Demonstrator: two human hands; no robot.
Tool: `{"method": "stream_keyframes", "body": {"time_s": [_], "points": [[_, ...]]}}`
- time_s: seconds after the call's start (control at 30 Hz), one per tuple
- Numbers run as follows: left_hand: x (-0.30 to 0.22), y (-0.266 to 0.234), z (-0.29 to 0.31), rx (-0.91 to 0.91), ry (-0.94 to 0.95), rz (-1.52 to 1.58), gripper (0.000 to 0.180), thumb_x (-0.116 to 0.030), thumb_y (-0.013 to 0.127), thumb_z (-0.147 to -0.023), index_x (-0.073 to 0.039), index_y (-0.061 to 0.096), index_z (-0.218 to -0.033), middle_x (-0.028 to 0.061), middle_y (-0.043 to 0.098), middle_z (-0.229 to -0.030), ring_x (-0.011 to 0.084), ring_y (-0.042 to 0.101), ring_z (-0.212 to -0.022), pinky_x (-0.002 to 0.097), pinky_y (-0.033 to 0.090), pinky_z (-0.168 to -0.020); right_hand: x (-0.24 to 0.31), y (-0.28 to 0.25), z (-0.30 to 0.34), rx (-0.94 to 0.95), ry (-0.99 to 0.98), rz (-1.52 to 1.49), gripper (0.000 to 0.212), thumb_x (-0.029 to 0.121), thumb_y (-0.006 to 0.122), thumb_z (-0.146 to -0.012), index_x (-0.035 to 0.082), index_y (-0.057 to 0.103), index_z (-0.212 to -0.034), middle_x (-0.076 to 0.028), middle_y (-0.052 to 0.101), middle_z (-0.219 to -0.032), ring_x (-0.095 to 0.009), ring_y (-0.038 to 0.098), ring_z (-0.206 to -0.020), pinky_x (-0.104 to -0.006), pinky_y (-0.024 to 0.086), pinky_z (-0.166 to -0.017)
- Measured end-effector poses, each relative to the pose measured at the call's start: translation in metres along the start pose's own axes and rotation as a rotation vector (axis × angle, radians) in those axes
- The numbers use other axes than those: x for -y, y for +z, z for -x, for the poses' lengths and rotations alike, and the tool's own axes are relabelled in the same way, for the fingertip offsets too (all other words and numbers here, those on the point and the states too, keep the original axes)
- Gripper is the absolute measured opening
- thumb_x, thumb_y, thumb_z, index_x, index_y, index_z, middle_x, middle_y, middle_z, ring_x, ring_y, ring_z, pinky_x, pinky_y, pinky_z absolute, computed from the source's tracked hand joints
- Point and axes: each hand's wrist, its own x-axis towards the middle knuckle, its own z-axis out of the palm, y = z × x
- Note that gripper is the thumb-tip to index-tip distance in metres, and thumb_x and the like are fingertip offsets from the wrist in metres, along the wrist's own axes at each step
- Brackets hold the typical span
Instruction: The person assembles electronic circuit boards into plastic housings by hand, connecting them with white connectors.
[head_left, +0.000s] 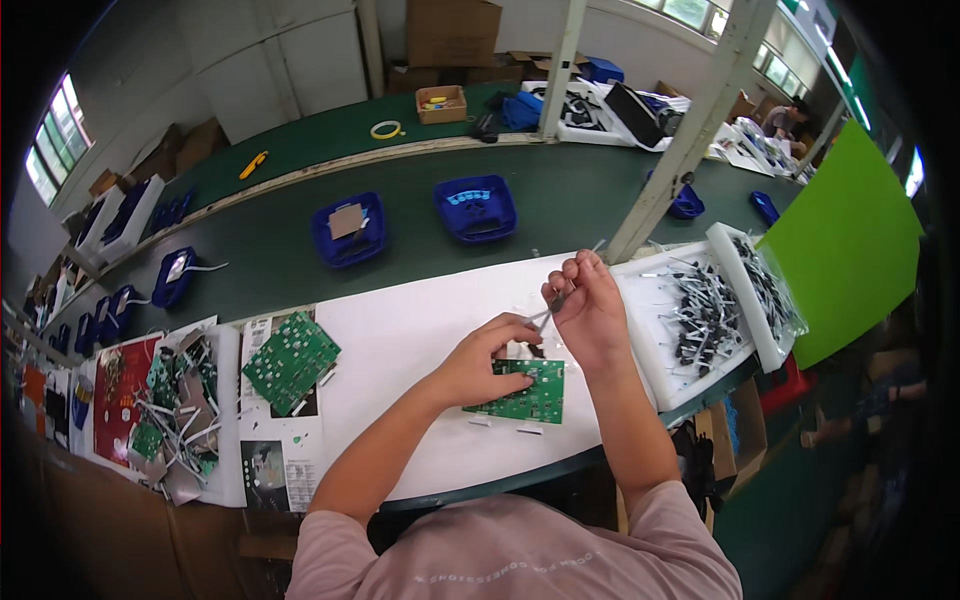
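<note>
My left hand [480,362] is closed at the left part of a green circuit board [541,398], thumb on its face and fingers curled over its far edge. The board lies on the white work surface [400,430]. Just above and to the right, my right hand [590,310] is raised with its fingers pinched round a thin pale cable with a dark part [558,301]. One strand of it runs down toward my left fingertips. A small dark piece [536,351] shows at the board's far edge, partly hidden by my fingers.
Right of me, a white foam tray [650,350] holds many black parts with pale leads. At left lie other green circuit boards [291,362] and a foam tray [230,420] of boards and cables. Blue trays [349,255] stand on the green bench beyond; a metal post [690,135] rises at right.
</note>
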Motion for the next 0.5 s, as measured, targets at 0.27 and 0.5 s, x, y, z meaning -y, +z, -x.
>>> {"method": "stream_keyframes", "body": {"time_s": [0.27, 0.5], "points": [[-0.002, 0.004, -0.015, -0.017, -0.113, -0.031, 0.048, -0.004, 0.08, -0.073, -0.006, 0.068, -0.12, 0.0065, 0.057, -0.132, 0.0074, 0.05, -0.075, 0.0222, 0.042, -0.067, 0.05, -0.039, 0.003, -0.091, -0.168, -0.094, 0.005, 0.015, 0.055, -0.102, 0.01, 0.056, -0.102, -0.002, 0.058, -0.088, -0.012, 0.053, -0.071, -0.0285, 0.046, -0.066], [-0.024, -0.004, 0.008, -0.394, -0.188, -0.26, 0.023, -0.007, 0.078, -0.078, -0.003, 0.071, -0.099, 0.0072, 0.072, -0.098, 0.0139, 0.064, -0.072, 0.0277, 0.049, -0.067, 0.006, -0.008, 0.052, 0.025, -0.002, 0.793, 0.007, 0.002, 0.065, -0.094, 0.002, 0.062, -0.1, -0.003, 0.061, -0.082, -0.007, 0.057, -0.069, -0.02, 0.044, -0.06]]}}
